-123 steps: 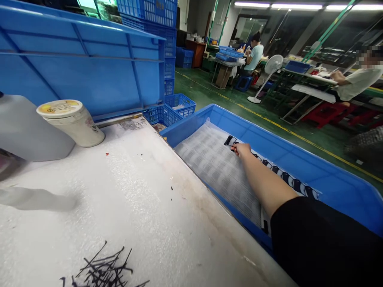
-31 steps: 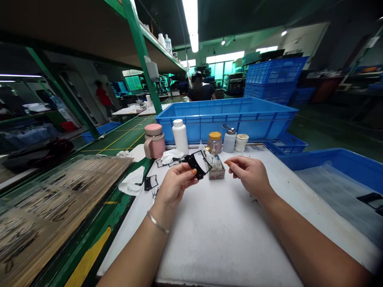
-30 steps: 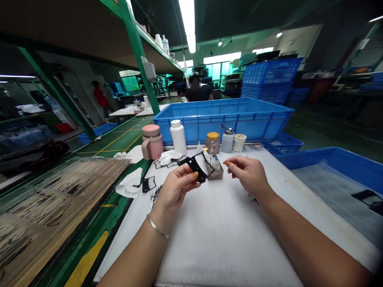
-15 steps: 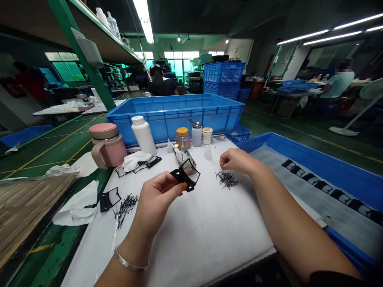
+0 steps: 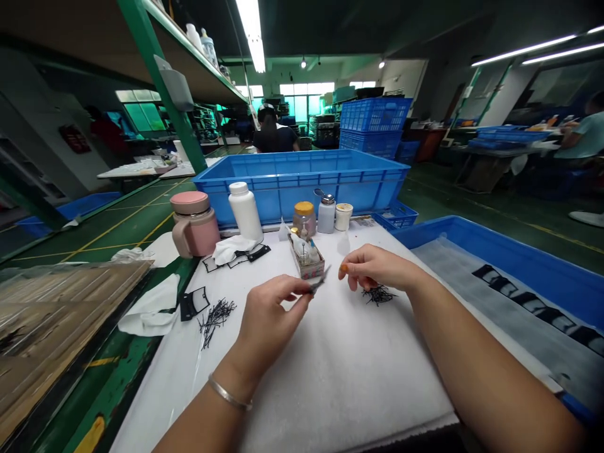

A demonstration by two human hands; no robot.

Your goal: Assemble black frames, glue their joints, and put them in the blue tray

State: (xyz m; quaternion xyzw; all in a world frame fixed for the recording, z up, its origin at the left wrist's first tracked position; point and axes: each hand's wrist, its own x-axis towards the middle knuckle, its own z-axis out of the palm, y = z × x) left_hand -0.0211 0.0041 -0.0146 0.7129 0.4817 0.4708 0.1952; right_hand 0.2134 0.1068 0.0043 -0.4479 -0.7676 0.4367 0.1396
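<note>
My left hand [image 5: 271, 321] is shut on a small black frame [image 5: 318, 284], which shows nearly edge-on, so its clear window is hard to see. My right hand [image 5: 380, 267] is held close to it, with its fingertips a little apart from the frame and nothing visible in them. A loose pile of thin black wire pieces [image 5: 379, 294] lies just below my right hand on the white foam-covered bench [image 5: 340, 384]. A second pile of wire pieces [image 5: 214, 319] and another black frame [image 5: 194, 304] lie left of my left hand.
A small box of bottles and tools [image 5: 306, 267] stands just beyond my hands. Behind it are a pink mug [image 5: 193, 226], a white bottle [image 5: 245, 212], jars and a large blue crate [image 5: 302, 189]. A blue tray [image 5: 491, 258] holds black frames to the right. A co-worker stands far back.
The view has swung from the blue tray to the bench. My left hand has turned the frame edge-on, and my hands have come closer together. Wire piles now show on the bench.
</note>
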